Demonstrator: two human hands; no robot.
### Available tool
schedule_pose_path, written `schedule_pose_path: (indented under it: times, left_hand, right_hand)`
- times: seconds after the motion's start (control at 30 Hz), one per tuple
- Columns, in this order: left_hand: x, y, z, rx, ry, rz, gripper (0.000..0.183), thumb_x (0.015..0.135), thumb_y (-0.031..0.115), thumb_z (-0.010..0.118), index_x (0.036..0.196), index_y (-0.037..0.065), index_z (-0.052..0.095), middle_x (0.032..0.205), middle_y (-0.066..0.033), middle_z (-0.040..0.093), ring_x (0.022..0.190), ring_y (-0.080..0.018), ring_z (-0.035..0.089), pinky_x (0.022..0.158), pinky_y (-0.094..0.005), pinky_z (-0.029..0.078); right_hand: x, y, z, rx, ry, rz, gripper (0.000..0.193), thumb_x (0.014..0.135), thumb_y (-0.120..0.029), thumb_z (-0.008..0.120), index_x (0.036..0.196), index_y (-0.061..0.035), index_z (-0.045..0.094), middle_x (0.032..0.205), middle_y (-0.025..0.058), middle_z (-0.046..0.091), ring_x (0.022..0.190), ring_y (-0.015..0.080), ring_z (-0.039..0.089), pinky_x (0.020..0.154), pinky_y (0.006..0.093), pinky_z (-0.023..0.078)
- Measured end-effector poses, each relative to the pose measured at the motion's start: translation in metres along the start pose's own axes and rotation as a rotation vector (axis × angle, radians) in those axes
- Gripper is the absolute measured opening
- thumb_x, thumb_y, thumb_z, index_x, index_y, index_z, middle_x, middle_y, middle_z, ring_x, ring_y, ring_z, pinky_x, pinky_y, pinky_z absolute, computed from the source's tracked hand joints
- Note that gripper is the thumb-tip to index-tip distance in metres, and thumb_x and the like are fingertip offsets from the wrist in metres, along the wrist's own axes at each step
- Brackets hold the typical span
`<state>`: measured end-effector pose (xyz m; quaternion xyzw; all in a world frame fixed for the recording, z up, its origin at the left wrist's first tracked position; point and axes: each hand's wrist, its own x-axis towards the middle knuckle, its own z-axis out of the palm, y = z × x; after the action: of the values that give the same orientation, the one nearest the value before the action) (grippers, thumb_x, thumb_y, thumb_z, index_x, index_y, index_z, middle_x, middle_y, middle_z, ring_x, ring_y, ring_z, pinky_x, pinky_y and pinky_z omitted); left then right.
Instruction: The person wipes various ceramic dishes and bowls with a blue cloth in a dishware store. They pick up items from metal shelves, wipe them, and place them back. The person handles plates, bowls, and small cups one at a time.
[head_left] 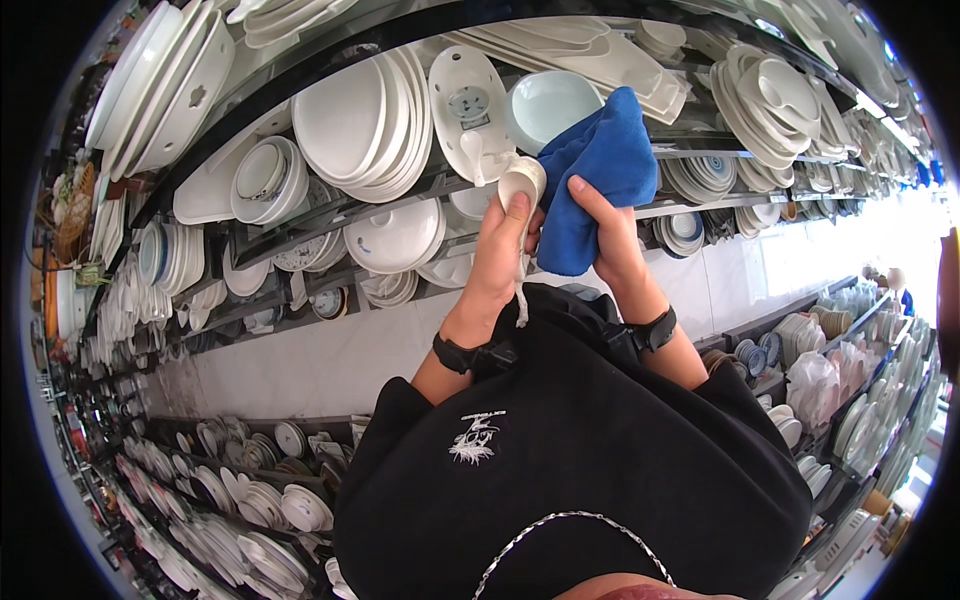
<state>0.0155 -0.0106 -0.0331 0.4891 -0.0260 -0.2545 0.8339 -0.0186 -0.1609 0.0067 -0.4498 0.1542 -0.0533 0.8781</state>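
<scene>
In front of the dish shelf, my left hand point(496, 245) is closed around a small white ceramic piece point(521, 178), with the thumb on its face; whether it is a cup or a spoon is hard to tell. A pale cord point(522, 305) dangles beneath that hand. My right hand point(617, 235) grips a blue cloth point(606, 150), thumb on top, and the cloth's lower part hangs between the two hands. Just behind them on the shelf are a pale blue-green square bowl point(552, 108) and a long white oval plate point(466, 70) with a white spoon point(474, 150) on it.
Stacked white plates point(345, 115) lie left of my hands, and more stacked dishes point(770, 105) lie to the right. A black shelf edge point(380, 40) curves above. Lower shelves on both sides carry crockery, including plates point(265, 505) and clear plastic bags point(815, 380).
</scene>
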Motion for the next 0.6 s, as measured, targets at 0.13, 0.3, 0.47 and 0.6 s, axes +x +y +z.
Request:
schedule_pose_path:
  times: [0.13, 0.3, 0.47, 0.6]
  left_hand:
    - [-0.001, 0.001, 0.004, -0.007, 0.028, -0.043, 0.055, 0.103, 0.058, 0.048, 0.12, 0.007, 0.059, 0.085, 0.0017, 0.058, 0.068, -0.0078, 0.051, 0.057, -0.0228, 0.037]
    - [0.001, -0.005, -0.003, 0.02, -0.059, -0.057, 0.078, 0.095, 0.08, 0.035, 0.107, 0.008, 0.061, 0.071, 0.004, 0.05, 0.057, -0.0056, 0.044, 0.05, -0.0221, 0.033]
    - [-0.002, -0.003, 0.002, 0.136, -0.009, 0.015, 0.08, 0.093, 0.082, 0.034, 0.104, 0.008, 0.06, 0.069, 0.0053, 0.048, 0.056, -0.0046, 0.042, 0.049, -0.0217, 0.03]
    - [-0.008, -0.002, 0.008, 0.172, 0.019, 0.082, 0.079, 0.092, 0.083, 0.037, 0.098, 0.008, 0.059, 0.068, 0.0053, 0.048, 0.055, -0.0042, 0.041, 0.048, -0.0216, 0.028]
  right_hand:
    - [-0.002, -0.004, 0.0, -0.017, -0.018, -0.011, 0.035, 0.095, -0.02, 0.071, 0.117, 0.0012, 0.054, 0.089, 0.014, 0.069, 0.072, 0.0245, 0.071, 0.066, 0.0391, 0.062]
    - [-0.007, -0.006, 0.0, 0.035, -0.075, 0.064, 0.035, 0.095, -0.022, 0.07, 0.115, 0.0021, 0.054, 0.085, 0.0165, 0.069, 0.071, 0.0268, 0.072, 0.065, 0.04, 0.062]
    - [-0.009, -0.001, -0.002, 0.015, -0.066, 0.076, 0.034, 0.095, -0.021, 0.07, 0.114, 0.0029, 0.055, 0.085, 0.0166, 0.07, 0.072, 0.0275, 0.072, 0.066, 0.041, 0.062]
    - [-0.012, 0.0, 0.002, -0.01, -0.016, 0.016, 0.034, 0.096, -0.021, 0.069, 0.113, 0.0034, 0.055, 0.085, 0.0169, 0.07, 0.072, 0.0277, 0.072, 0.066, 0.0409, 0.061]
